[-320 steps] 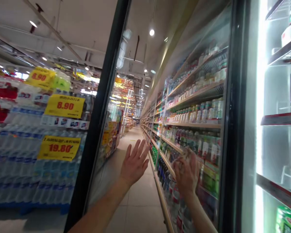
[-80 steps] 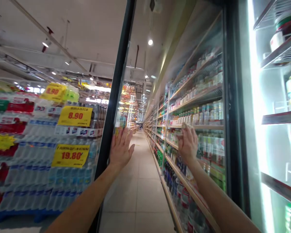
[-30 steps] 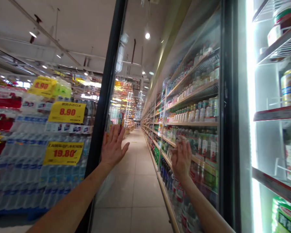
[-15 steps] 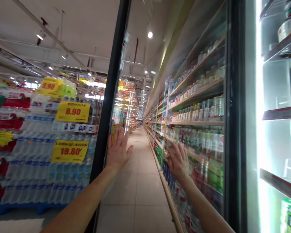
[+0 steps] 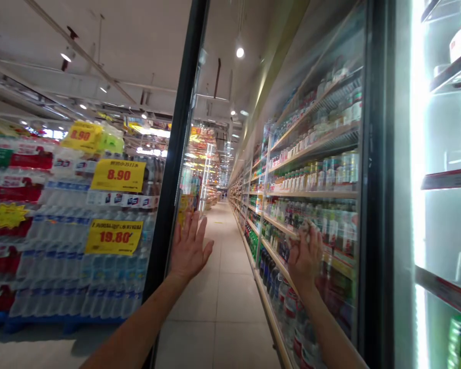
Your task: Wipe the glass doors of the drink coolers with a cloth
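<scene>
A glass cooler door [image 5: 230, 154] with a black frame stands open in front of me. My left hand [image 5: 190, 251] lies with spread fingers on the glass, close to the frame's left edge, holding nothing. Further right, my right hand [image 5: 305, 259] presses a small pale crumpled cloth [image 5: 310, 226] to the pane. Its fingers cover most of the cloth.
Lit cooler shelves [image 5: 451, 178] with drinks are at the far right. Left of the door, bottle packs [image 5: 54, 256] are stacked on a blue pallet [image 5: 69, 324]. A tiled aisle floor [image 5: 215, 297] and shelves of drinks show through the glass.
My right hand has slid right across the glass with the cloth. The left hand stays near the frame edge, and the view has shifted slightly.
</scene>
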`<action>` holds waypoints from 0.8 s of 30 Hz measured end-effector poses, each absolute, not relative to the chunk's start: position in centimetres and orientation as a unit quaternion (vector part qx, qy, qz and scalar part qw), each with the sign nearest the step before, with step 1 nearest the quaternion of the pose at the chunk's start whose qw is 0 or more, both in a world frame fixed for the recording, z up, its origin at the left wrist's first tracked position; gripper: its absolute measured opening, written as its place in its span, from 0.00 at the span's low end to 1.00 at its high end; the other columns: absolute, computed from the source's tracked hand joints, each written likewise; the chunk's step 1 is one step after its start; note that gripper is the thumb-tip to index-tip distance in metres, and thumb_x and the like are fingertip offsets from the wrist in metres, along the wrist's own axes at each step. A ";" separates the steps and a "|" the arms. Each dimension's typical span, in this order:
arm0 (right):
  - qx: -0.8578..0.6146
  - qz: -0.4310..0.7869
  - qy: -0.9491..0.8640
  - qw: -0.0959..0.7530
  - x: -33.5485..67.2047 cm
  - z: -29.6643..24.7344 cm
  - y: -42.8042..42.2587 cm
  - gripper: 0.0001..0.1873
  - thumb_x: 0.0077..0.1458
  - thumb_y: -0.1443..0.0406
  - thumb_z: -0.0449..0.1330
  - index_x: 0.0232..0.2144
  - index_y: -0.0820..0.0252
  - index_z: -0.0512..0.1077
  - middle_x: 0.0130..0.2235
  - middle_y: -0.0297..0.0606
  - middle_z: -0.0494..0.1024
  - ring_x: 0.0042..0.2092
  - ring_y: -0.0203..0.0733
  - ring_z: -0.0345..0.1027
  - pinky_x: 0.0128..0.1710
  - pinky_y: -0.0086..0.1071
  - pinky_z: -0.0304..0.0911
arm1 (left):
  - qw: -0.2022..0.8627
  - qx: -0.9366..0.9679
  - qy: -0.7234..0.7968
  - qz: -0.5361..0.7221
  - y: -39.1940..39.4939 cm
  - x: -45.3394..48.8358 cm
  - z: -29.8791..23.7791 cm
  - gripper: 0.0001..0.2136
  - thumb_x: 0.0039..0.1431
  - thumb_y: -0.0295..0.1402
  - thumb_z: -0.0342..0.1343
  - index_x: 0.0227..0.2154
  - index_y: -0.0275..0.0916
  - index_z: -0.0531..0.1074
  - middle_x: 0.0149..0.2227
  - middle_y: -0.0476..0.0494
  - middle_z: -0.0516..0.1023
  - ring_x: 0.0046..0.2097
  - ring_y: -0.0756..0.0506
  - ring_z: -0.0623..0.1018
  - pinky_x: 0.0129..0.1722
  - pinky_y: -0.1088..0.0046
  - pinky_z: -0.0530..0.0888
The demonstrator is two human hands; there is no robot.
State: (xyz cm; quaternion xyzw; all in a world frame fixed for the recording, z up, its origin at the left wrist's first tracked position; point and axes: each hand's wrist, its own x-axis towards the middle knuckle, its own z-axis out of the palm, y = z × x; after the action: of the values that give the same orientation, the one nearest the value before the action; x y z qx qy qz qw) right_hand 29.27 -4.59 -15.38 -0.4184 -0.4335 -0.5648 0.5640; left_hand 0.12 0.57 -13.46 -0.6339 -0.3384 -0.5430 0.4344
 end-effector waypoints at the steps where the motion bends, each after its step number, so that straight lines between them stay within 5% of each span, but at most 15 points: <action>1: -0.428 -0.556 -0.412 0.581 29.2 -15.4 -4.6 0.25 0.56 0.69 0.51 0.57 0.60 0.60 0.62 0.48 0.56 0.64 0.55 0.45 0.57 0.53 0.51 | 0.435 -0.635 -0.338 -0.542 0.6 0.1 -13.6 0.31 0.60 0.38 0.46 0.63 0.35 0.42 0.64 0.33 0.49 0.66 0.39 0.43 0.62 0.54 0.46; 8: -0.384 -0.555 -0.566 0.474 25.7 -17.1 -4.3 0.24 0.56 0.70 0.49 0.56 0.56 0.61 0.59 0.43 0.62 0.64 0.51 0.45 0.58 0.50 0.51 | 0.432 -0.636 -0.331 -0.547 0.7 0.2 -13.9 0.31 0.59 0.37 0.47 0.63 0.35 0.44 0.64 0.33 0.50 0.66 0.40 0.44 0.62 0.54 0.47; 14: -0.441 -0.549 -0.398 0.588 28.8 -15.7 -4.8 0.24 0.57 0.68 0.49 0.57 0.60 0.60 0.61 0.49 0.56 0.63 0.54 0.46 0.57 0.55 0.51 | 0.434 -0.638 -0.325 -0.547 0.7 0.2 -14.3 0.31 0.59 0.36 0.47 0.63 0.36 0.43 0.64 0.33 0.49 0.66 0.40 0.44 0.62 0.53 0.47; 20: -0.390 -0.536 -0.582 0.472 23.5 -17.2 -4.0 0.24 0.56 0.70 0.50 0.56 0.58 0.62 0.59 0.44 0.62 0.65 0.50 0.42 0.60 0.49 0.48 | 0.423 -0.639 -0.328 -0.552 0.9 0.2 -14.3 0.32 0.59 0.36 0.47 0.63 0.39 0.40 0.64 0.36 0.48 0.66 0.41 0.45 0.62 0.54 0.47; 24: -0.414 -0.558 -0.499 0.518 27.2 -16.7 -4.5 0.25 0.57 0.69 0.49 0.57 0.58 0.59 0.61 0.46 0.58 0.64 0.52 0.42 0.59 0.52 0.48 | 0.406 -0.641 -0.340 -0.555 0.9 0.3 -14.7 0.32 0.59 0.35 0.47 0.63 0.40 0.39 0.65 0.37 0.47 0.66 0.41 0.45 0.62 0.53 0.47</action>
State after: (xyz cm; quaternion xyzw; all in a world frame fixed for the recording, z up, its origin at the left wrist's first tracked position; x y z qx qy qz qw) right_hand 27.20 -4.53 -16.67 -0.4139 -0.4990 -0.5578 0.5182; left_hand 0.35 0.87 -14.66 -0.6411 -0.3399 -0.5553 0.4063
